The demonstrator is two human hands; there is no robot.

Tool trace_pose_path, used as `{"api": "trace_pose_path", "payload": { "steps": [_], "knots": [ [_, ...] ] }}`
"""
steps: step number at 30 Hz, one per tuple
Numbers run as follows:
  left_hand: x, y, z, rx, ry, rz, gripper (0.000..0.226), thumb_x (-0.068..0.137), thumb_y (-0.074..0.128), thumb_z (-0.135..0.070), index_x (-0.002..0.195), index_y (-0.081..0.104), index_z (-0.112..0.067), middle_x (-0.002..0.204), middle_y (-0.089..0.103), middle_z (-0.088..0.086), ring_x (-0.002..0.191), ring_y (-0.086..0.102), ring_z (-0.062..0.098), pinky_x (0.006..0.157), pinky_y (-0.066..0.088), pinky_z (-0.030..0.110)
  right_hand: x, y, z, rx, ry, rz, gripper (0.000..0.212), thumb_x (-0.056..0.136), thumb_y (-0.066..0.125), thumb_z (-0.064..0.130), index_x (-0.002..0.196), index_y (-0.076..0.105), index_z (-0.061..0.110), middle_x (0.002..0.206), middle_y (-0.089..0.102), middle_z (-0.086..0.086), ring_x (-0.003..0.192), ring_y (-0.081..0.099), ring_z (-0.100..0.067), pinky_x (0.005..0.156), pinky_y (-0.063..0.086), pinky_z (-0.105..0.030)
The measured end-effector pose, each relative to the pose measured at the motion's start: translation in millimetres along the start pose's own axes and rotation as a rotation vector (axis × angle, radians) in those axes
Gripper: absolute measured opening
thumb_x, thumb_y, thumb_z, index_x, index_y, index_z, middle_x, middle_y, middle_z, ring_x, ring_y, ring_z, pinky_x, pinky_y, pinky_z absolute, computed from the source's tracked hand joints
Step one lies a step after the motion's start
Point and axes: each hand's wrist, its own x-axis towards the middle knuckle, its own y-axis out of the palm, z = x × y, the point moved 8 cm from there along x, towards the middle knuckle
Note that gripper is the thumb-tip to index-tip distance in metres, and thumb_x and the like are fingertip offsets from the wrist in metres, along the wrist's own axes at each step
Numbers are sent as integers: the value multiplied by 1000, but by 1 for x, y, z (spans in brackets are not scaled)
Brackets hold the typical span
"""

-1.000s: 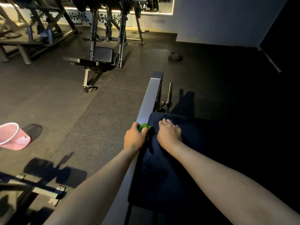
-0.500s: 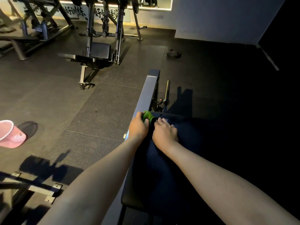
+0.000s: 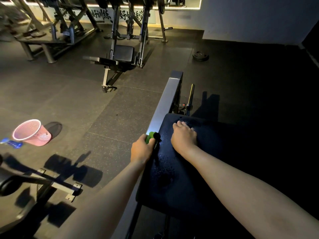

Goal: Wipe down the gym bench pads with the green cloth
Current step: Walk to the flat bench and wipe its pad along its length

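Dark bench pad [image 3: 174, 190] — wet-speckled, right hand [image 3: 183, 139] flat on it

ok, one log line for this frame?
wipe | left hand grips cloth at pad edge | right hand flat on pad

Bunched small, the green cloth [image 3: 150, 135] sits against the left edge of the dark pad [image 3: 172, 178], which glistens with droplets

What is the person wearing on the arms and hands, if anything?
Nothing shows: the left hand and right hand are bare, without gloves, rings or a watch. Both forearms are uncovered to the frame edge; no sleeve is in view.
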Motion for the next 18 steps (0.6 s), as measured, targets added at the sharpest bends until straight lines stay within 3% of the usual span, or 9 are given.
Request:
{"api": "trace_pose_path", "payload": {
  "steps": [2,4,6,9,13,18],
  "knots": [
    [16,6,-14,-17,40,9,26,95,51,-19,115,64,-10,107,67,15,102,60,35,80,41,35,1,-1,1,0,4,3,38,96,42,17,134,48,14,141,45,-2,136,36,-19,103,38,-46],
    [32,15,-31,-62,52,33,42,97,45,-13,138,52,-11,131,56,16,118,54,34,96,41,36,3,-1,2,12,16,15,40,96,40,14,135,48,14,143,43,-3,139,33,-20,103,37,-47],
    [42,22,-48,-144,43,33,49,98,41,-10,146,41,-17,140,47,15,115,53,30,98,42,39,3,-1,2,14,15,28,43,97,39,13,139,45,14,148,39,-3,144,28,-19,105,35,-48],
    [54,33,-63,-208,46,53,42,98,40,-9,139,46,-19,130,52,16,98,56,27,80,41,33,4,1,-1,12,16,30,44,98,38,14,141,42,16,154,33,-2,147,22,-18,109,32,-48],
    [55,39,-48,-134,-56,92,32,99,43,-25,128,52,-15,126,61,18,113,57,36,84,39,34,5,2,1,-21,12,40,50,99,36,16,149,33,13,160,25,-5,149,16,-21,112,27,-50],
    [31,25,-40,-58,-24,65,30,102,42,-31,118,56,-10,116,66,18,104,59,36,79,39,37,2,3,6,-34,28,55,49,100,37,14,148,33,10,158,26,-7,149,17,-23,112,26,-54]
  ]
}}
